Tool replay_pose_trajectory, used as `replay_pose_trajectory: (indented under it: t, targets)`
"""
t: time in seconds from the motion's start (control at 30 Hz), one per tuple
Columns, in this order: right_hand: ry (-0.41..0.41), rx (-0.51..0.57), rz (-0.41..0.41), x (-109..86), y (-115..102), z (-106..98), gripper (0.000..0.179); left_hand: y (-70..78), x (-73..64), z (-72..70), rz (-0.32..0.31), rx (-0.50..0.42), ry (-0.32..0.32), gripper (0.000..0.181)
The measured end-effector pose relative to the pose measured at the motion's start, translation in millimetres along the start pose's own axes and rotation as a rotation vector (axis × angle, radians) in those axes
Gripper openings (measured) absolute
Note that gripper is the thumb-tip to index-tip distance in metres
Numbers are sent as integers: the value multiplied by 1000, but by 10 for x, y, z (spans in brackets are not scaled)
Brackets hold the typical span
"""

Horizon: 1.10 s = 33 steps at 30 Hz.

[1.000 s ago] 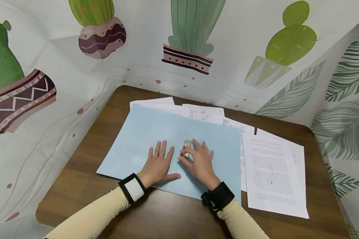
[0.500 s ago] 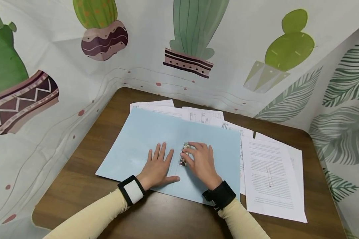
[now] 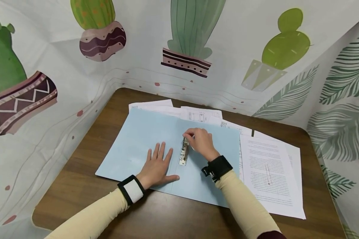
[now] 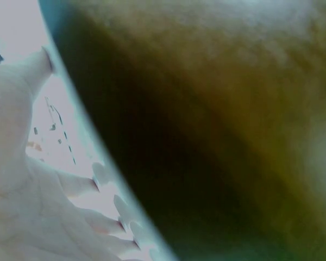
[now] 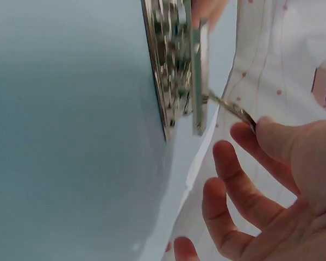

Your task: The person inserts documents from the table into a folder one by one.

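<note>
A light blue file folder (image 3: 134, 132) lies spread wide on the brown table. Near its crease sits a silver metal lever clip (image 3: 183, 156). My right hand (image 3: 202, 142) is at the clip's far end. In the right wrist view its thumb and index finger pinch the tip of the clip's small lever (image 5: 234, 110), which sticks out from the clip body (image 5: 174, 65). The other fingers are bent loosely and hold nothing. My left hand (image 3: 155, 169) rests flat on the folder left of the clip, fingers spread; the left wrist view shows it palm-side along the folder's pale edge.
Several printed sheets (image 3: 203, 114) stick out beyond the folder's far edge. More printed pages (image 3: 270, 176) lie to its right. The brown tabletop (image 3: 167, 215) runs along the near side. A white cloth with cactus prints (image 3: 143, 49) hangs behind the table.
My right hand has moved from over the clip to its far end and now pinches the lever, which exposes more of the clip. My left hand has stayed in place.
</note>
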State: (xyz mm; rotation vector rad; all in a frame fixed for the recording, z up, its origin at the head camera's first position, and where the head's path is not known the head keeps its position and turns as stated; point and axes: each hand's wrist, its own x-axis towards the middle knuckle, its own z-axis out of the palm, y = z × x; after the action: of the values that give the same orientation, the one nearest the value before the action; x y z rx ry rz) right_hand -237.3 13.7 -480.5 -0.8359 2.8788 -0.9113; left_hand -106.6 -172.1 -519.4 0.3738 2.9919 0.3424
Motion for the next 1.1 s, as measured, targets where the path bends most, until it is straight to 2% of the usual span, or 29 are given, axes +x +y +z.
replay_pose_trajectory:
  t: [0.2, 0.33, 0.93, 1.1]
  targets:
    - [-138, 50, 117, 161, 166, 52, 22, 9, -3, 34, -3, 9, 8, 107]
    - [-182, 53, 162, 204, 235, 95, 23, 9, -2, 61, -1, 15, 11, 107]
    - [-174, 19, 196, 230, 298, 83, 23, 32, 70, 46, 1, 12, 14, 106]
    - [-165, 30, 152, 199, 290, 82, 24, 10, 27, 67, -12, 16, 10, 108]
